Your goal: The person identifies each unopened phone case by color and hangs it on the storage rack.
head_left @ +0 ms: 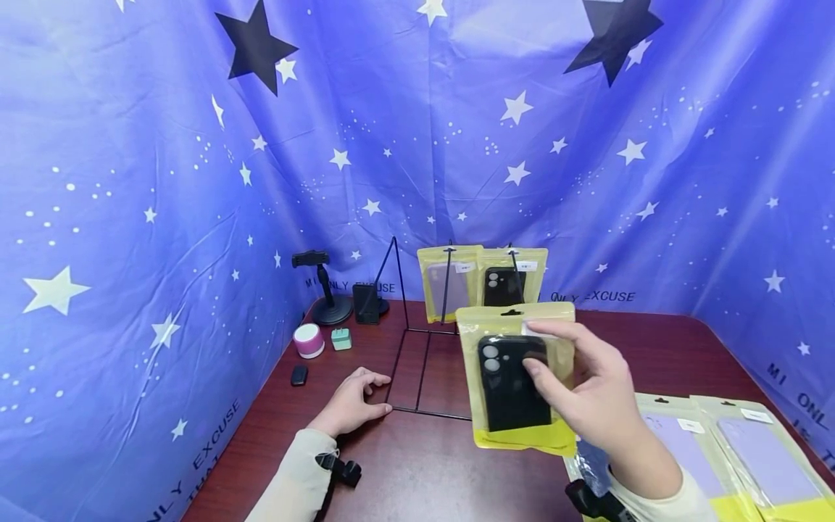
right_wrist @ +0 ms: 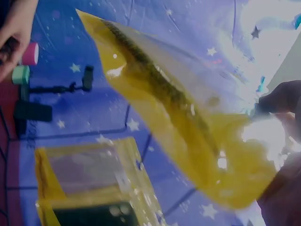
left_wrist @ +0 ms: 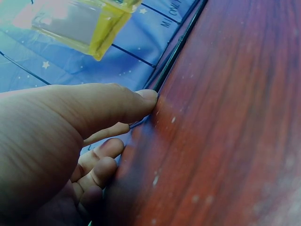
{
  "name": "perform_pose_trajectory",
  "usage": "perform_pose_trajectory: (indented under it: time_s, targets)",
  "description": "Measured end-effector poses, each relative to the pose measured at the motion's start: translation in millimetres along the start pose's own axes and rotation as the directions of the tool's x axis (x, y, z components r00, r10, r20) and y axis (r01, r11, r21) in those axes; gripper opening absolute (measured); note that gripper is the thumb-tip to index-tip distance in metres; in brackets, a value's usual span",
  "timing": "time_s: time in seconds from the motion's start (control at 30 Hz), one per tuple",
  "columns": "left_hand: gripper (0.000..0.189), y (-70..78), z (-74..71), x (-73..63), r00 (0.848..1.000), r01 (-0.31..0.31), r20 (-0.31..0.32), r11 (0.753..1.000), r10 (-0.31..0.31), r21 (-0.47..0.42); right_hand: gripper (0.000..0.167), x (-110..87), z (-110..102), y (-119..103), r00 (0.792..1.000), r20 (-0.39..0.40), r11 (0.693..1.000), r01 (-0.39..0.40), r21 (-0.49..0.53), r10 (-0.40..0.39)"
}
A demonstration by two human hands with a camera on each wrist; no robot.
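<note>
Right-hand grip point(head_left: 596, 380) at four o'clock pinches a flat yellow plastic pouch point(head_left: 515, 438) containing a black phone case point(head_left: 512, 395); left-hand grip point(head_left: 352, 402), seven o'clock, parted, touches a black wire rack point(head_left: 423, 371).

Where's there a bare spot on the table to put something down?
In front, on the table between the wire rack, left sleeve and flat packets at right. Another lies behind those packets, before the curtain. It's crowded back left: phone stand, pink tub, green charger. Those packets crowd the front right too.

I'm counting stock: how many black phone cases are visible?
2: one case in the pack the right hand holds, another case in a pack on the rack. More may be hidden among packs on the table.
</note>
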State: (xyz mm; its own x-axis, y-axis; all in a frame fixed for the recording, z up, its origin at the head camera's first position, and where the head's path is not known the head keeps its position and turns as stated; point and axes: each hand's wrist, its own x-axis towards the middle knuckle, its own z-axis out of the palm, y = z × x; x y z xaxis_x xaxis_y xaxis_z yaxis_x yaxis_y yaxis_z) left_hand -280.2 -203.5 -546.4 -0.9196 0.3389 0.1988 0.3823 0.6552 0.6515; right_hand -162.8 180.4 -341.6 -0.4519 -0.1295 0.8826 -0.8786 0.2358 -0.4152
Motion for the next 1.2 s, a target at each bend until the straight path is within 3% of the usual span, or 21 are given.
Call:
perform_pose_trajectory:
  time_s: [0.17, 0.47, 0.63, 0.9, 1.2]
  targets:
    - [0.049, 0.7, 0.1, -0.3, 1.0, 0.004, -0.001, 1.0, -0.004, -0.003, 0.064, -7.3, 17, 6, 0.997, 0.078, 0.999, -0.021, 0.044, 0.018]
    - [0.049, -0.2, 0.2, -0.4, 1.0, 0.013, -0.004, 1.0, -0.013, 0.001, 0.065, -16.3, 40, 18, 0.988, 0.151, 0.995, -0.038, 0.088, 0.024]
    - [0.049, -2.4, 1.2, 0.8, 1.0, 0.021, 0.001, 1.0, -0.021, 0.001, 0.063, -17.5, 48, 24, 0.98, 0.185, 0.993, -0.091, 0.079, 0.075]
    - [0.049, -1.0, 0.2, 1.5, 1.0, 0.018, 0.007, 1.0, -0.018, 0.01, 0.059, -14.6, 60, 38, 0.979, 0.172, 0.994, -0.109, 0.015, 0.105]
    - [0.05, -0.7, 0.5, 1.3, 1.0, 0.021, 0.009, 1.0, -0.021, 0.016, 0.057, -14.8, 78, 50, 0.977, 0.145, 0.984, -0.167, 0.055, 0.158]
